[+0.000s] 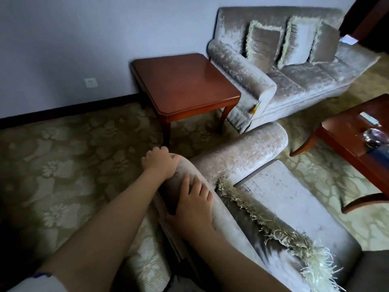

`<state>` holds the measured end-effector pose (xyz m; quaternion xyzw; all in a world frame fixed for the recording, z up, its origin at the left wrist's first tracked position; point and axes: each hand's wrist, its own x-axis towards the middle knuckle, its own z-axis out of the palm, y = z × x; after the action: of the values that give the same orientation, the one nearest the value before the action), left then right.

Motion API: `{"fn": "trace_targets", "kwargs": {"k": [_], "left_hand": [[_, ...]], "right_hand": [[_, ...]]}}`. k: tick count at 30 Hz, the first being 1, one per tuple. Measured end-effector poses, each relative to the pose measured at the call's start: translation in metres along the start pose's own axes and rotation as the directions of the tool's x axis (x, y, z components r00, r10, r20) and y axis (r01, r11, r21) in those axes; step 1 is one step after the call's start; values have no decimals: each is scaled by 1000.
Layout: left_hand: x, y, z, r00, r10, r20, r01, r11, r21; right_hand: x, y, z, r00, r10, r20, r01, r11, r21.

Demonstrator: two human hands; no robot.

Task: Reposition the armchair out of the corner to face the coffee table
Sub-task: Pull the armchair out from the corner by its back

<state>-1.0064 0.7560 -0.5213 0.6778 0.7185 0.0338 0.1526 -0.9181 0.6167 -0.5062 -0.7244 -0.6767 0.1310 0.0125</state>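
Observation:
The grey velvet armchair (242,152) fills the lower right, its seat turned toward the right. A fringed cushion (273,226) leans inside against its backrest. I stand behind it. My left hand (161,163) grips the top corner of the backrest where it meets the rolled arm. My right hand (192,204) lies flat on the backrest top just below, thumb hooked over the rear edge. The red-brown coffee table (345,131) stands at the right edge, part out of view, with a glass ashtray (375,137) on it.
A square wooden side table (185,85) stands just beyond the armchair, close to its arm. A matching grey sofa (284,81) with three cushions lines the far wall. Patterned carpet (63,165) lies bare to the left. A wall socket (90,82) sits low on the wall.

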Motion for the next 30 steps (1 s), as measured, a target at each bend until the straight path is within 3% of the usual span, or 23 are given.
{"fn": "trace_targets", "kwargs": {"k": [5,16,30], "left_hand": [[5,10,-4,1000,2,2,-2,1000,4],[16,46,-21,1000,16,-9,-15,1000,13],[28,28,-13,999,17,27,-17,1000,-12]], "right_hand": [[3,9,0,998,-12,-63,14,999,36],[19,31,-31,1000,-3,-28,3,1000,11],[31,17,-12,1000,-5,4,5,998,67]]}}
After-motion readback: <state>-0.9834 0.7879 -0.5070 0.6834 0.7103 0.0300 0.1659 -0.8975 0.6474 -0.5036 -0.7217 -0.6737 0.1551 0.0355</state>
